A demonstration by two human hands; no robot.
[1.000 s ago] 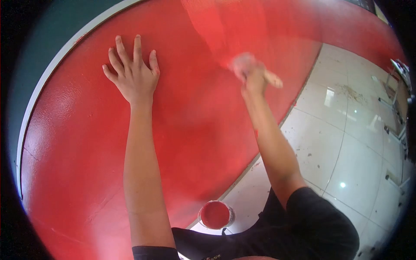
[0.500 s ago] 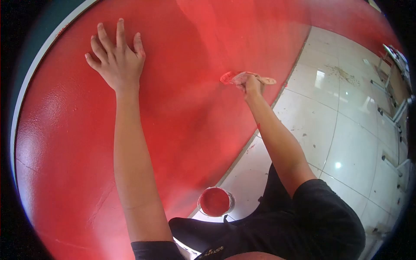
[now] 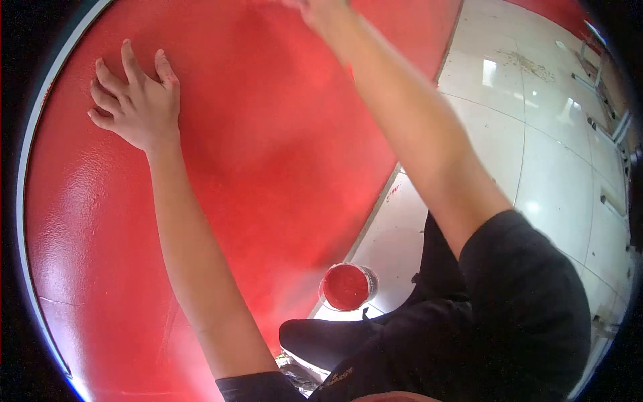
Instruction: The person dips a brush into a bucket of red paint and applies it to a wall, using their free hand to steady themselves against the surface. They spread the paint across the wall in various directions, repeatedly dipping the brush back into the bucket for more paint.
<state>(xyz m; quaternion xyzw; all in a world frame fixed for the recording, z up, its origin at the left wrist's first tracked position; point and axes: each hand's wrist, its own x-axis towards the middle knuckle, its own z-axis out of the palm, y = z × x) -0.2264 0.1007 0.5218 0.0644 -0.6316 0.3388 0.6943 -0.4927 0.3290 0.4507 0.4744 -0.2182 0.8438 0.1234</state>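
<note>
My left hand (image 3: 139,104) rests with spread fingers on the upper left of the red wall (image 3: 248,201), holding nothing. At the top edge of the view is my right hand (image 3: 321,10), close to the wall; it is blurred and its fingers are mostly cut off. Only a faint smear of something shows beside it, too unclear to make out. A bucket of red paint (image 3: 346,287) stands on the floor at the foot of the wall, beside my leg.
White floor tiles (image 3: 552,167) with dirt marks and red spots run along the right of the wall. Metal legs of furniture (image 3: 616,134) stand at the far right. A pale strip (image 3: 28,154) borders the wall on the left.
My right hand has moved up and left along the wall, taking the brush it held out of clear view. The whole view has shifted slightly, with my left hand still on the wall.
</note>
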